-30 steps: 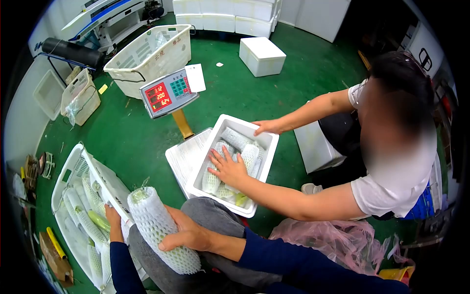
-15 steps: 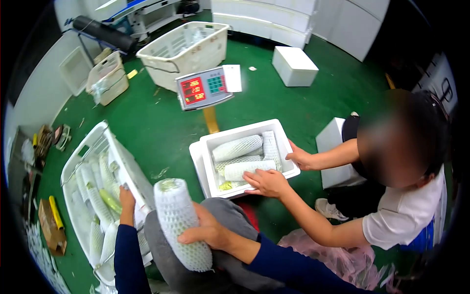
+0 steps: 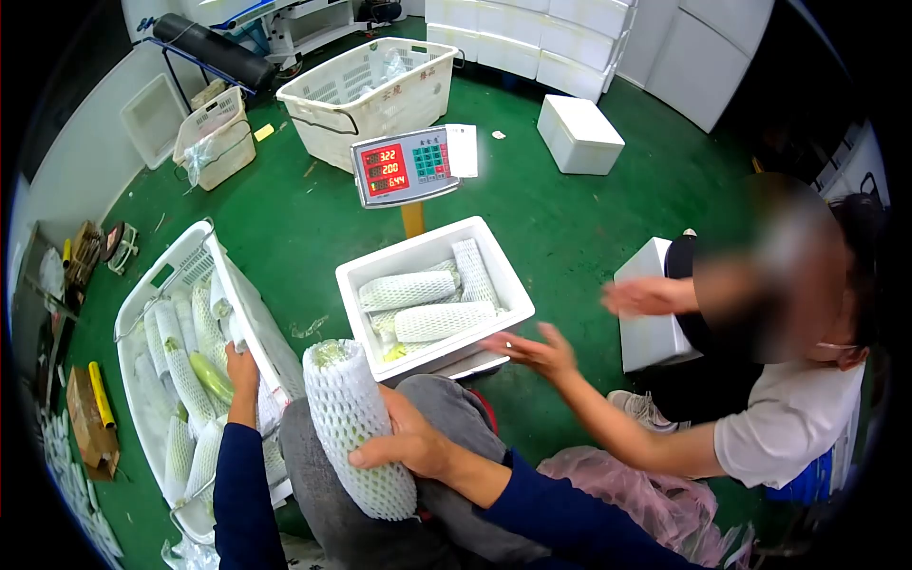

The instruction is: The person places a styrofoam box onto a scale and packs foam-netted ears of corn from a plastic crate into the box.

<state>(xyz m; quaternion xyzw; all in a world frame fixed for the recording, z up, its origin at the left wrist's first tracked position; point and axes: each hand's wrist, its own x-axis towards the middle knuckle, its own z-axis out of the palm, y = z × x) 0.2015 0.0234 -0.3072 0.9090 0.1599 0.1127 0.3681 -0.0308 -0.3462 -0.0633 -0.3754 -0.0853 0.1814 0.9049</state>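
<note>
My right hand (image 3: 408,439) is closed around a thick, long vegetable in a white foam net sleeve (image 3: 353,427), held upright and slightly tilted above my knees; its pale green end shows at the top. My left hand (image 3: 243,382) is at the right side of a tall white basket (image 3: 256,328), its fingertips by a white net-wrapped piece (image 3: 236,332). Its fingers are partly hidden, so I cannot tell its grip. Several net-wrapped vegetables (image 3: 190,389) lie in the basket, with a bare green one (image 3: 211,377) among them. A white foam box (image 3: 513,309) holds several net-wrapped vegetables (image 3: 442,321).
The box rests on a scale with a lit red display (image 3: 385,171). At right sits a co-worker, both hands (image 3: 541,353) apart from the box. Behind stand a white basket (image 3: 370,114), a closed foam box (image 3: 579,133) and stacked foam boxes (image 3: 532,38). Pink plastic (image 3: 636,494) lies on the floor.
The foam box has shifted left on the scale, and the co-worker's hands have come off it. The display figures differ. My left hand has moved slightly up; my right keeps its hold.
</note>
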